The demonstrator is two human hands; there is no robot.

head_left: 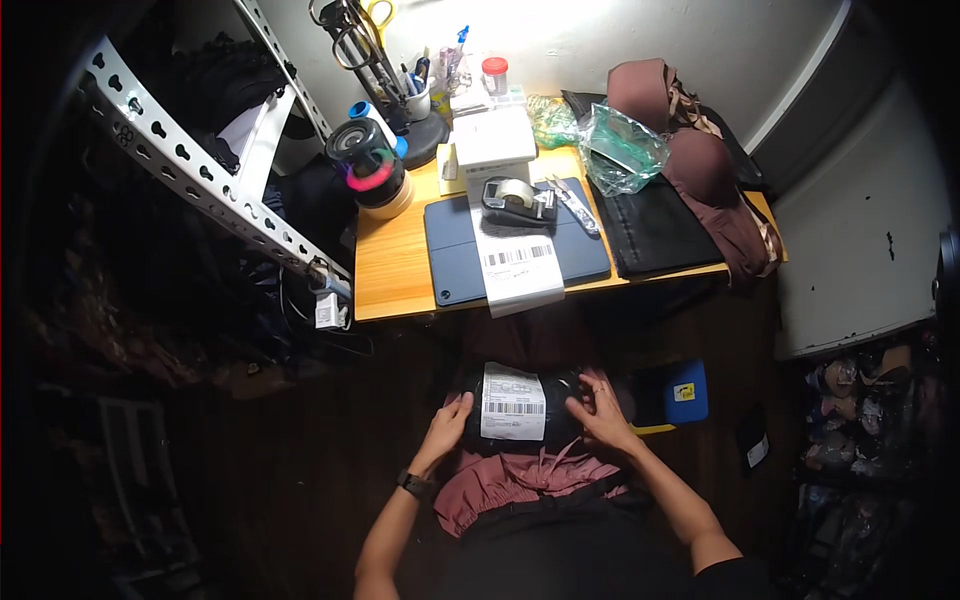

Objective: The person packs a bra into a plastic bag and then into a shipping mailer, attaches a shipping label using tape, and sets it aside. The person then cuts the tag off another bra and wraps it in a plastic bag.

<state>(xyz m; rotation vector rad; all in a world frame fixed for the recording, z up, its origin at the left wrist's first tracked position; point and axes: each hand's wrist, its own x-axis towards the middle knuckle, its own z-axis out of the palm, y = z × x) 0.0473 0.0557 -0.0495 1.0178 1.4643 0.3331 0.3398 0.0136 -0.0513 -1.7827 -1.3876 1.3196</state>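
Observation:
On my lap lies a dark wrapped package with a white printed shipping label on its top. My left hand holds the package's left edge, its thumb resting near the label. At the right edge, my right hand grips the dark wrapping with bent fingers. The underside of the package and some fingertips are hidden.
A wooden desk ahead bears a tablet case, a tape dispenser, a strip of printed labels, black bags and brown bras. A metal shelf stands left; a blue box is at right.

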